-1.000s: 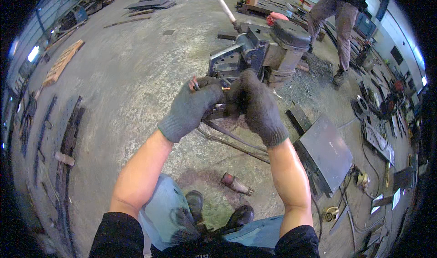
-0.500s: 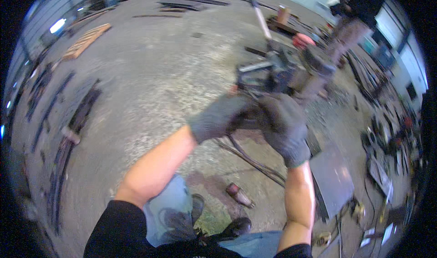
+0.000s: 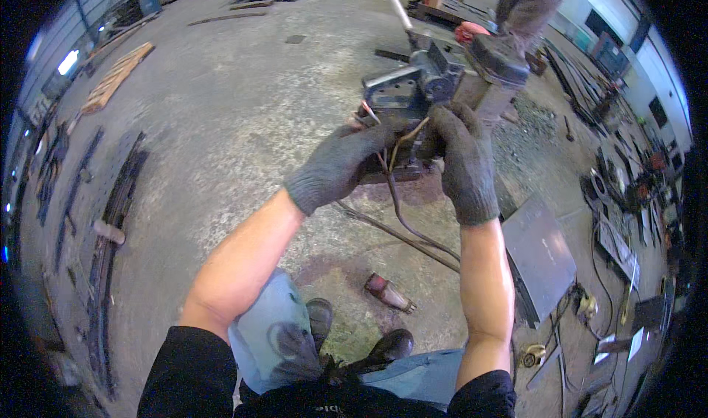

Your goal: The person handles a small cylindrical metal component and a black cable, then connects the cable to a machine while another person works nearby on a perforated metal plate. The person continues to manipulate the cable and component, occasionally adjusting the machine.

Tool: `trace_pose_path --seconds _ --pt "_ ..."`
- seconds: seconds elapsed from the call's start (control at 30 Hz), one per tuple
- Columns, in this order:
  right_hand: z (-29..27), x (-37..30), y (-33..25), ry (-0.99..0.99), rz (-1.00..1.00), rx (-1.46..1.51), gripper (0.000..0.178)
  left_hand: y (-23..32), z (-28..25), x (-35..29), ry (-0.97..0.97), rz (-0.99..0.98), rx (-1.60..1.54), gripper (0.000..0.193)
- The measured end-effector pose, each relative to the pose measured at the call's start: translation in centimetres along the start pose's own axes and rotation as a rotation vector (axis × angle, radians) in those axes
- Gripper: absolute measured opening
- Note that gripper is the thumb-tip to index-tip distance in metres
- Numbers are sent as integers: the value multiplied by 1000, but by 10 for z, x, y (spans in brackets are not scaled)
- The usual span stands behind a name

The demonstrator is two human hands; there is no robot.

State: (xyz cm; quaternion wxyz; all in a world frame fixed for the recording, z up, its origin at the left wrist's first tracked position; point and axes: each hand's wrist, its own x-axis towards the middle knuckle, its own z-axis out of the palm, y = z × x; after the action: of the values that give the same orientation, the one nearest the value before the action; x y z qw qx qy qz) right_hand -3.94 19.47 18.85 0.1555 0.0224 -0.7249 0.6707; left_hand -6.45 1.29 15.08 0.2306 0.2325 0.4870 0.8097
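Observation:
Both my hands wear dark grey knit gloves and work in front of a dark metal machine [image 3: 435,75] with a long lever bar. A dark cable [image 3: 393,189] rises from the floor and splits into thin wires between the hands. My right hand [image 3: 470,164] pinches the end of a brown wire [image 3: 402,144] between thumb and fingers. To its left, my left hand [image 3: 341,160] is closed around the other wires, with a reddish-white wire [image 3: 370,113] standing out above its fingers. Some of its fingertips are hidden behind the wires and in shadow.
A reddish bottle [image 3: 389,294] lies by my shoes. Right of my forearm is a flat dark metal panel [image 3: 542,259], with cables and scrap beyond. Another person's leg [image 3: 527,12] stands behind the machine. Long steel bars [image 3: 118,219] and a wooden pallet [image 3: 118,77] lie left.
My hands have moved apart from being close together, and the wires between them now show. The view has shifted slightly, and the blur has cleared.

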Motion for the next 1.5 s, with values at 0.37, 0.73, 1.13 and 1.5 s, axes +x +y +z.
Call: trace_pose_path --seconds 0.37,0.73,1.13,1.5 --pt "-30 6 6 -116 -108 -440 31 -16 -20 6 70 -100 -212 34" --pt "-37 1 -1 -562 -284 -384 34 -39 -59 2 -180 128 939 28" --pt "-27 3 12 -423 -375 -731 27 1 0 1 155 -283 608 29" --pt "-7 -3 11 -418 -292 -270 29 19 -18 -16 -39 228 1233 9"
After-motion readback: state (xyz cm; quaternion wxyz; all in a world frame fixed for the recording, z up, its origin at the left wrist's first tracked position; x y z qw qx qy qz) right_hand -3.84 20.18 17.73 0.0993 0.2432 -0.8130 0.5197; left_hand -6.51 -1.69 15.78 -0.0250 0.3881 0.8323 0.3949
